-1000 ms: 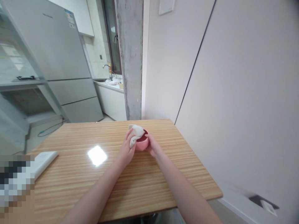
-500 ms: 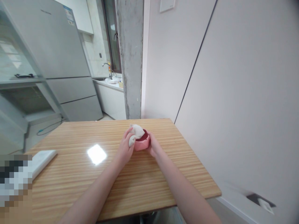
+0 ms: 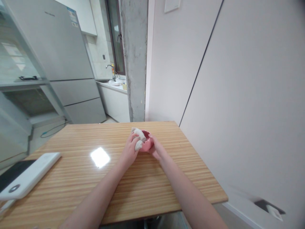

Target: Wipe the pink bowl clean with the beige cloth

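Observation:
Near the far edge of the wooden table (image 3: 114, 197), both my hands meet at a small pink bowl-like container (image 3: 147, 145) with a darker red inside. My left hand (image 3: 130, 147) is closed round a crumpled off-white cloth (image 3: 139, 134), which presses over the container's left rim. Around the right side of the container, my right hand (image 3: 155, 147) grips it, thumb at the rim and fingers underneath. Part of the container is hidden by the cloth and fingers. Whether its base touches the table I cannot tell.
On the table's left lie a white device like a power bank (image 3: 30, 175) with a cable and a dark flat object (image 3: 14, 173). Beyond stand a fridge (image 3: 69, 54), a sink counter (image 3: 113, 98) and a concrete pillar (image 3: 135, 63). A white wall (image 3: 238, 95) runs along the right.
My left hand has shifted the cloth slightly on the container's left rim. The container looks a little tilted and turned in my right hand. The view has moved slightly.

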`<state>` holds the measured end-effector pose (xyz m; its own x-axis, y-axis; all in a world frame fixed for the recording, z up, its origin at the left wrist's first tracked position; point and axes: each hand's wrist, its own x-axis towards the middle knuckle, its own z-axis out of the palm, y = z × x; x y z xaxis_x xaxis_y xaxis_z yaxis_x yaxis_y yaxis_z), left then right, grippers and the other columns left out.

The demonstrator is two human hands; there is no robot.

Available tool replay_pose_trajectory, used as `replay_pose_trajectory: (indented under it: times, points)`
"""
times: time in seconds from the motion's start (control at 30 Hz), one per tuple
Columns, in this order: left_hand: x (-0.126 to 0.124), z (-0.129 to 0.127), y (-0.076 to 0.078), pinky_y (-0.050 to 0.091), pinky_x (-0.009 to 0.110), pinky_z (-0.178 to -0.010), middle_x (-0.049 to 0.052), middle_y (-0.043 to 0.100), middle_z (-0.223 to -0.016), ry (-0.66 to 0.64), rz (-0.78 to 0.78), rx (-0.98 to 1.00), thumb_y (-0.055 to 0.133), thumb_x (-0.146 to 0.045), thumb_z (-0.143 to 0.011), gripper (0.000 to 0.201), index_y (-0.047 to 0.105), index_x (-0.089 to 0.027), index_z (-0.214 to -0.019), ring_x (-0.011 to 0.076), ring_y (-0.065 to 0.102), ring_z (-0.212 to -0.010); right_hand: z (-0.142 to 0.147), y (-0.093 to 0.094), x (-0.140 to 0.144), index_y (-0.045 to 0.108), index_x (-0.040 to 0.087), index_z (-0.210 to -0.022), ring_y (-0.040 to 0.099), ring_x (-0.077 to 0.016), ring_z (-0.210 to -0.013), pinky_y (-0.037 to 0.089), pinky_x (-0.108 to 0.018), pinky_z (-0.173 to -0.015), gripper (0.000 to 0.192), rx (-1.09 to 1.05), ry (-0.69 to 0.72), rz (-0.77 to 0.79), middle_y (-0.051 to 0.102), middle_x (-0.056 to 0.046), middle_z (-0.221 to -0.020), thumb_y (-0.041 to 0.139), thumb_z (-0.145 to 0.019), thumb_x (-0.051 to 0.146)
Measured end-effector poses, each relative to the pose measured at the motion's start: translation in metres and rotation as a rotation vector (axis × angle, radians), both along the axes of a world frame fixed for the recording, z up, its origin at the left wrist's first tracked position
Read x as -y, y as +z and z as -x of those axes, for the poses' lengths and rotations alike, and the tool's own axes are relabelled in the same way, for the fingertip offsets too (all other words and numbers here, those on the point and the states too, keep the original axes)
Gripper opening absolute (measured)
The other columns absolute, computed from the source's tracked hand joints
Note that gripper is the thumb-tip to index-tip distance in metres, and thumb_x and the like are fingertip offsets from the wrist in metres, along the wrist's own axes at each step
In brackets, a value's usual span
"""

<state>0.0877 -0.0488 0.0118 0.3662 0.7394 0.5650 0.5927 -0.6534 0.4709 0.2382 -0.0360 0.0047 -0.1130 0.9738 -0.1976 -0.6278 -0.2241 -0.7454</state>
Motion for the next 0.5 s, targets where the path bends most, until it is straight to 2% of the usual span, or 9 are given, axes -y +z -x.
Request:
replay_pose_trajectory:
  times: [0.07, 0.13, 0.2, 0.3, 0.4, 0.43, 0.5]
  points:
    - [0.002, 0.002, 0.005, 0.039, 0.045, -0.105, 0.011, 0.047, -0.126, -0.04, 0.022, -0.01, 0.044, -0.015, -0.082, 0.021, 0.057, -0.019, -0.097, 0.0259, 0.042, -0.126, -0.008, 0.003, 0.0, 0.061, 0.02, -0.101, 0.065, -0.0173, -0.078, 0.052, -0.03, -0.065, 0.035, 0.002, 0.131, 0.098, 0.071, -0.003, -0.09, 0.059, -0.074, 0.042]
    - [0.004, 0.002, 0.007, 0.04, 0.043, -0.104, 0.011, 0.047, -0.128, -0.079, 0.036, -0.02, 0.044, -0.017, -0.083, 0.019, 0.058, -0.019, -0.096, 0.0255, 0.044, -0.125, -0.012, 0.004, -0.002, 0.062, 0.019, -0.1, 0.065, -0.0167, -0.075, 0.052, -0.029, -0.065, 0.031, -0.005, 0.164, 0.124, 0.071, -0.003, -0.089, 0.058, -0.074, 0.035]
    - [0.005, -0.002, 0.007, 0.038, 0.044, -0.105, 0.012, 0.044, -0.133, -0.083, 0.026, -0.019, 0.044, -0.017, -0.083, 0.021, 0.058, -0.018, -0.098, 0.0264, 0.04, -0.129, -0.011, 0.0, -0.003, 0.062, 0.019, -0.1, 0.065, -0.0172, -0.078, 0.052, -0.029, -0.066, 0.03, -0.005, 0.091, 0.073, 0.071, -0.003, -0.09, 0.058, -0.072, 0.029]
    - [0.004, -0.007, 0.001, 0.03, 0.049, -0.109, 0.013, 0.034, -0.143, -0.056, -0.026, -0.038, 0.045, -0.014, -0.081, 0.029, 0.055, -0.018, -0.108, 0.0283, 0.025, -0.137, 0.0, -0.008, -0.005, 0.06, 0.022, -0.101, 0.064, -0.0179, -0.089, 0.052, -0.029, -0.075, 0.034, 0.026, -0.142, -0.041, 0.07, -0.002, -0.095, 0.063, -0.067, 0.028]
    - [0.0, -0.008, -0.005, 0.027, 0.052, -0.111, 0.012, 0.041, -0.137, -0.059, -0.053, -0.066, 0.046, -0.012, -0.079, 0.03, 0.055, -0.018, -0.107, 0.0281, 0.02, -0.139, 0.01, -0.012, -0.004, 0.057, 0.026, -0.106, 0.061, -0.0156, -0.101, 0.049, -0.027, -0.087, 0.047, 0.091, -0.318, -0.115, 0.067, 0.001, -0.105, 0.071, -0.062, 0.028]
    - [-0.001, -0.007, -0.005, 0.028, 0.052, -0.11, 0.012, 0.045, -0.132, -0.063, -0.053, -0.064, 0.046, -0.012, -0.079, 0.028, 0.056, -0.018, -0.105, 0.0276, 0.022, -0.138, 0.011, -0.011, -0.003, 0.056, 0.027, -0.108, 0.06, -0.0151, -0.103, 0.048, -0.027, -0.088, 0.049, 0.103, -0.323, -0.126, 0.066, 0.002, -0.107, 0.072, -0.061, 0.029]
    - [-0.002, -0.004, -0.004, 0.031, 0.049, -0.11, 0.012, 0.049, -0.126, -0.068, -0.051, -0.053, 0.045, -0.012, -0.08, 0.026, 0.056, -0.018, -0.102, 0.0264, 0.027, -0.136, 0.01, -0.007, -0.002, 0.056, 0.027, -0.108, 0.06, -0.0165, -0.102, 0.05, -0.029, -0.086, 0.046, 0.092, -0.23, -0.121, 0.067, 0.0, -0.107, 0.069, -0.066, 0.039]
